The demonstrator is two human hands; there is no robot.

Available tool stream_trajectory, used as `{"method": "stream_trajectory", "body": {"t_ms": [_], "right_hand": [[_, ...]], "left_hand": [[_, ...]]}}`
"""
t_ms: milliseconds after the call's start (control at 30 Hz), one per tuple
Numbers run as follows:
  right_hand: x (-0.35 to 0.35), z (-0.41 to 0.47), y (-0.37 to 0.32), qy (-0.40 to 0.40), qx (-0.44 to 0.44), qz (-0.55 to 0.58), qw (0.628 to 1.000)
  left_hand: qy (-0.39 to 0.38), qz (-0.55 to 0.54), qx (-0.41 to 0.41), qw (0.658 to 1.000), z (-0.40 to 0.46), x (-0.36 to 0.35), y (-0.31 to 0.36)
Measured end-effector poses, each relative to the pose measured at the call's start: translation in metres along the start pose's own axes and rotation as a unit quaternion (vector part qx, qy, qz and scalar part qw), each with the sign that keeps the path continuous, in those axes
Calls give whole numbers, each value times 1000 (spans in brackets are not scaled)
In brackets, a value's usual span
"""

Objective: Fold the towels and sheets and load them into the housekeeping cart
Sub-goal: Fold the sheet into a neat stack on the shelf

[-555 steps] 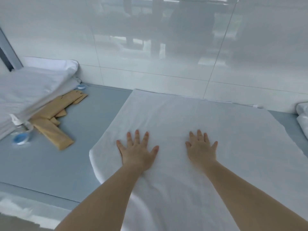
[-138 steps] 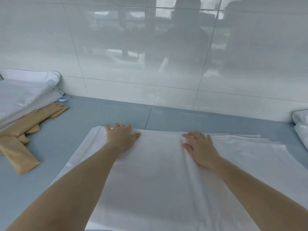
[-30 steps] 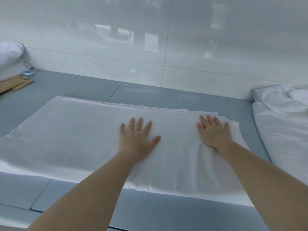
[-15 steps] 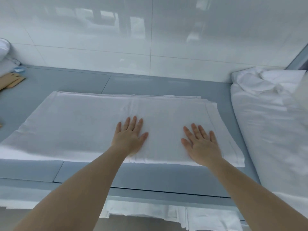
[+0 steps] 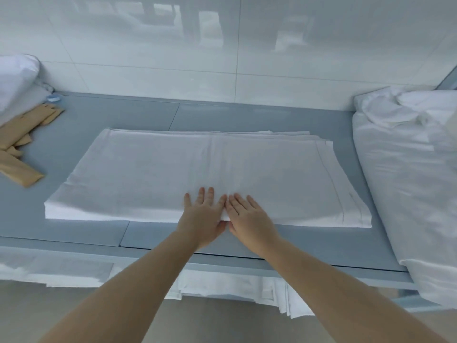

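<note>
Your left hand [image 5: 203, 216] and right hand [image 5: 249, 215] lie flat, side by side and touching, on the near edge of the folded white sheet [image 5: 197, 169]. The sheet rests in the middle of the gray desk [image 5: 138, 112]. Keep your fingers straight and press softly. Slide out to each side so wrinkles leave, then line up the corners before the next fold.

Pillow [image 5: 14, 78] cut off left; thumbs hidden.

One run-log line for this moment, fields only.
step: fold sheet | left hand: flat on folded sheet near edge | right hand: flat beside it | unfolded linen: right
</note>
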State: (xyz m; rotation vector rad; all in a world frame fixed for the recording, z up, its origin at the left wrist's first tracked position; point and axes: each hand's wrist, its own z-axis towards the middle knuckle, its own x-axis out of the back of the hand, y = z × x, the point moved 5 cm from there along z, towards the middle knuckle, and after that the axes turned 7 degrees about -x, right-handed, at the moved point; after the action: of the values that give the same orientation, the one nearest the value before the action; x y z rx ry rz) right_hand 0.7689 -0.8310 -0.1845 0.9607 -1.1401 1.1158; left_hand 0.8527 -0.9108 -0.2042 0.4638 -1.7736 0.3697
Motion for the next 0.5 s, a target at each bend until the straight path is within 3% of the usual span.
{"method": "stream_trajectory", "body": {"t_ms": [100,333,500], "right_hand": [[4,2,2,56,9,3,998],[-5,13,-16,21,-21,-65,997],[7,-13,43,0,-60,-91,994]], "left_hand": [[32,10,12,999,2,0,-5],[64,8,-3,998,0,-5,-11],[65,1,4,998,-2,-3,-10]]}}
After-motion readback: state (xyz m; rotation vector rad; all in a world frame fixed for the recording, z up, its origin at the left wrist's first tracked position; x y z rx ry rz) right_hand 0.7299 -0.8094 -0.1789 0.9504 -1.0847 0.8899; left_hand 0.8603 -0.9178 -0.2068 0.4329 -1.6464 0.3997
